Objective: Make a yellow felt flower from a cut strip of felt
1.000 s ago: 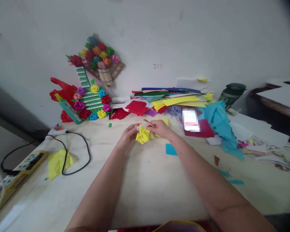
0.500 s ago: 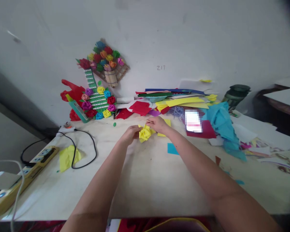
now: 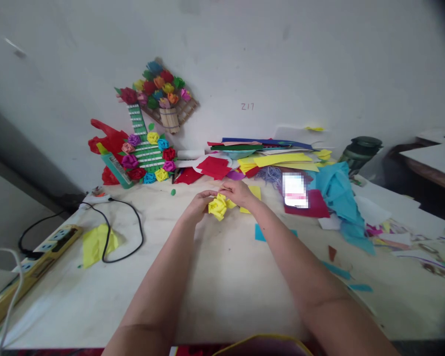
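A yellow paper flower (image 3: 218, 207) with folded, layered petals is held above the table between both hands. My left hand (image 3: 199, 205) grips it from the left side, fingers closed behind the petals. My right hand (image 3: 238, 192) is closed in a pinch at the flower's upper right edge, where a bit of yellow paper shows under the fingers. Its fingertips are too small to make out clearly. Just beyond my right wrist lies a yellow paper square (image 3: 255, 195). Partly covered by my right forearm is a blue paper piece (image 3: 260, 232).
Paper sheets (image 3: 278, 159) are piled along the wall. A decorated guitar shape (image 3: 150, 155) and glue bottle (image 3: 114, 168) stand at back left. Right are a phone (image 3: 295, 190), blue crepe paper (image 3: 333, 190) and a dark bottle (image 3: 361, 153). A power strip (image 3: 33, 274) and black cable (image 3: 142, 232) lie left.
The flower has turned slightly, with its face showing more toward me. My right hand has moved a little left, closer over the flower. The whole view has shifted slightly.
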Motion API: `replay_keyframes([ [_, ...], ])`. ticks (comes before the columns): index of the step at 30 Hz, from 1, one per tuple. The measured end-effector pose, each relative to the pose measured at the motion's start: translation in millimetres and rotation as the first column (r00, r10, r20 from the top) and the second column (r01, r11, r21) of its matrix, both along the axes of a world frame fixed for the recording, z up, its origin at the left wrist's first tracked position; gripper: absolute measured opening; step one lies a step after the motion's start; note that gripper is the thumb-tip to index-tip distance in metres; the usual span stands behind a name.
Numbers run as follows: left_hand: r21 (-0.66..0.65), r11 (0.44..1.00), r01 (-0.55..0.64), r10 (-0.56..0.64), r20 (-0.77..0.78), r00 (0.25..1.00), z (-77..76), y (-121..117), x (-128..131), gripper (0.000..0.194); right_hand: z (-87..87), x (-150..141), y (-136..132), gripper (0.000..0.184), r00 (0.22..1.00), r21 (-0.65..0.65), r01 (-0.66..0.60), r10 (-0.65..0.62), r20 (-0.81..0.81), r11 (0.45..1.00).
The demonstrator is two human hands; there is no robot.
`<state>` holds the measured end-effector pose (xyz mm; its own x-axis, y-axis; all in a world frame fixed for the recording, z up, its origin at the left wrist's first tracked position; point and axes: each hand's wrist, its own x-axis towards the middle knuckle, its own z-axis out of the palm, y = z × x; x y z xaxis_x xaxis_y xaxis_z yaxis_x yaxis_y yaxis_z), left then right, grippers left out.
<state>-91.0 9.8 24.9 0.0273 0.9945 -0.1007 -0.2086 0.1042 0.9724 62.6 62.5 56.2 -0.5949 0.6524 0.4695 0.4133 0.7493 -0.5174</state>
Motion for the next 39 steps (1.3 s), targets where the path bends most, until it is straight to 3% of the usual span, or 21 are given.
replay_keyframes([
  [7,-0.109,0.994,0.029,-0.016,0.117,0.993,3.5,0.2,0.6,0.017,-4.8,-2.4,2.4,0.019,1.0,0.011,-0.001,0.001,-0.03,1.0],
  [12,-0.054,0.995,0.087,-0.083,0.075,0.994,-0.3,0.5,-0.3,0.015,-9.8,-4.5,3.3,0.02,0.997,-0.019,-0.007,0.005,-0.072,1.0],
  [17,-0.013,0.997,0.07,-0.07,-0.01,0.998,-4.9,1.6,-1.2,0.012,-10.2,-6.4,0.7,0.02,0.995,-0.058,0.0,-0.006,-0.102,0.998],
  [21,0.004,0.999,0.038,-0.038,-0.039,0.999,-4.9,2.3,-3.1,0.009,-5.3,-2.5,1.8,0.032,0.994,-0.046,0.071,-0.074,-0.078,0.996],
  [25,0.015,1.0,0.015,-0.014,-0.037,0.999,-3.9,3.1,-5.4,0.009,-1.8,6.7,7.9,0.036,0.992,-0.137,0.098,-0.107,-0.061,0.986],
  [28,0.022,1.0,0.0,0.001,-0.031,1.0,-4.7,4.1,-6.5,0.011,-0.2,13.1,9.0,0.033,0.998,-0.223,0.003,-0.018,-0.063,0.975],
  [32,0.029,1.0,-0.01,0.011,-0.042,0.999,-6.4,5.5,-7.5,0.011,1.0,16.5,5.4,0.032,0.987,-0.388,-0.127,0.078,-0.141,0.913],
  [39,0.034,0.999,-0.034,0.036,-0.063,0.997,-7.6,6.6,-7.8,0.011,-0.1,16.5,2.6,0.038,0.986,-0.534,-0.161,0.114,-0.12,0.83],
])
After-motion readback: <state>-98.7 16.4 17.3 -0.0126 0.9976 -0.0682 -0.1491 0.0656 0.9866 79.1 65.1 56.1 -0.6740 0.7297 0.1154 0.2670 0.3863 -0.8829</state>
